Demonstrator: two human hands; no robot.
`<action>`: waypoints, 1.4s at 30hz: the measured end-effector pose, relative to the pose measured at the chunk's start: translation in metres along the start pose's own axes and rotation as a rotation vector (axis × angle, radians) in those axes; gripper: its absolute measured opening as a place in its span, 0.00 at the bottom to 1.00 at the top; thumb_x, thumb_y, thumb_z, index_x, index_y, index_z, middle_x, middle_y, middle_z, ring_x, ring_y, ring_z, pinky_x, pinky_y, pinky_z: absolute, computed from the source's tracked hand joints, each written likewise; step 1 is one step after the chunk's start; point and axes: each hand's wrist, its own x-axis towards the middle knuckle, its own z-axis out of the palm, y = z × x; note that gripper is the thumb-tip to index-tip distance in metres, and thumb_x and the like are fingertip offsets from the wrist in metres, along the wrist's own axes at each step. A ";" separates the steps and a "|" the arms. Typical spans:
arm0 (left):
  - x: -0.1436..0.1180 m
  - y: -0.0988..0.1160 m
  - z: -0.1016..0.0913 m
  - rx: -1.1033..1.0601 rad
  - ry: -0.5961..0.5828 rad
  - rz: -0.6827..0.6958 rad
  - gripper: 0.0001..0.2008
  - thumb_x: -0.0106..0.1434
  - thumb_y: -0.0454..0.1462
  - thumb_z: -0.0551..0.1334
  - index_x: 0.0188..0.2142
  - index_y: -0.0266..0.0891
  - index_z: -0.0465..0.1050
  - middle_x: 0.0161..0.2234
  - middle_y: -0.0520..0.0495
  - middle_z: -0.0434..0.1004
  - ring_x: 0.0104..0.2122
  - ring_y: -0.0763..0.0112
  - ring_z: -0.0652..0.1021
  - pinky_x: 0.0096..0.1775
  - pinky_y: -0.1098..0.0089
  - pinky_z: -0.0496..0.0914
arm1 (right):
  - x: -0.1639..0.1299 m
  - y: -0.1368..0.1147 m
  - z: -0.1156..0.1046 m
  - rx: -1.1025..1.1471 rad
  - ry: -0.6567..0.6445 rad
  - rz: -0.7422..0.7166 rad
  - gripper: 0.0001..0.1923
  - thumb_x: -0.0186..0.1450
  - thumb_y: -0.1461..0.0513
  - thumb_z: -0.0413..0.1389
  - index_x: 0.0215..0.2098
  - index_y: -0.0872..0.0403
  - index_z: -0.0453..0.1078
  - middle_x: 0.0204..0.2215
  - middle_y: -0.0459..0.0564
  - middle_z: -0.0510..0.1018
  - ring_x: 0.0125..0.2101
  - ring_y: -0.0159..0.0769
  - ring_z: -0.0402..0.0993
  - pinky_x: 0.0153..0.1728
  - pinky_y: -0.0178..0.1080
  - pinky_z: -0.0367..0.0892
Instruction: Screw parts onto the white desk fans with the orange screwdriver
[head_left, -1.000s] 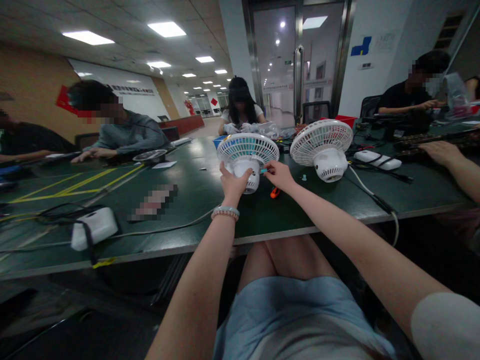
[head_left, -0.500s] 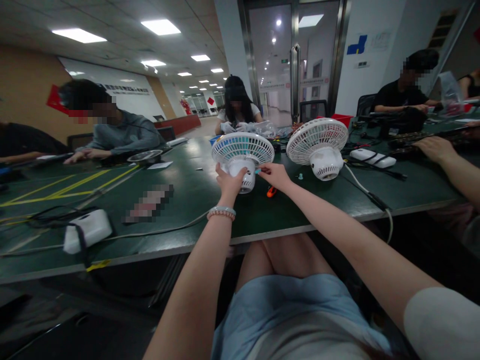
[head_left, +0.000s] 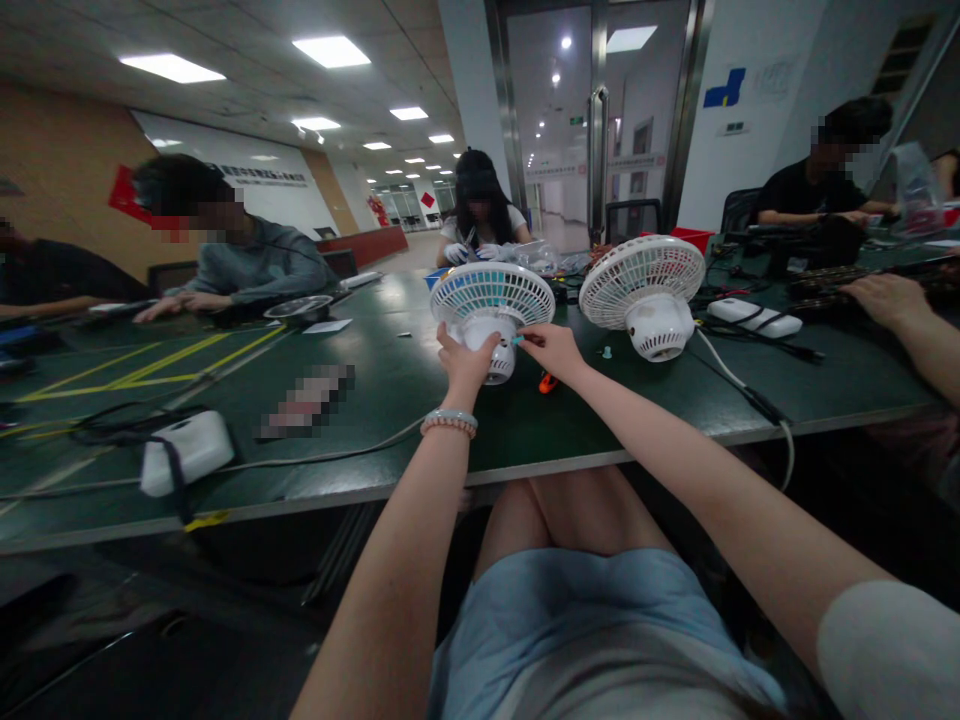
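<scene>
Left hand (head_left: 463, 358) wrapped around white fan (head_left: 491, 310) motor housing, fan on green table (head_left: 450, 430). Right hand (head_left: 551, 350) fingers pinched on small teal part (head_left: 517, 341) against housing. Second fan (head_left: 643, 290) right of it.

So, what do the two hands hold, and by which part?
Left hand grips the fan by its motor housing; right hand pinches a small teal tool by its handle.
</scene>
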 end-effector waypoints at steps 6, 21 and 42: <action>0.000 -0.001 0.001 0.007 0.008 0.002 0.47 0.47 0.53 0.63 0.60 0.39 0.42 0.53 0.32 0.61 0.54 0.48 0.65 0.52 0.53 0.59 | -0.001 -0.007 0.003 0.001 0.017 -0.017 0.11 0.58 0.62 0.56 0.38 0.57 0.75 0.32 0.50 0.78 0.31 0.32 0.73 0.36 0.35 0.69; -0.002 0.002 -0.001 0.007 0.002 -0.003 0.47 0.47 0.52 0.63 0.60 0.38 0.42 0.54 0.31 0.61 0.54 0.49 0.65 0.53 0.54 0.59 | 0.000 -0.005 0.003 -0.026 -0.006 -0.058 0.12 0.58 0.62 0.56 0.40 0.54 0.75 0.35 0.50 0.78 0.33 0.32 0.73 0.39 0.36 0.68; 0.000 0.000 -0.001 0.013 0.001 -0.009 0.47 0.47 0.53 0.63 0.60 0.39 0.43 0.54 0.32 0.61 0.54 0.49 0.65 0.53 0.54 0.59 | 0.000 -0.009 0.006 -0.043 0.006 -0.097 0.11 0.59 0.61 0.55 0.40 0.54 0.74 0.35 0.50 0.78 0.34 0.32 0.73 0.38 0.35 0.68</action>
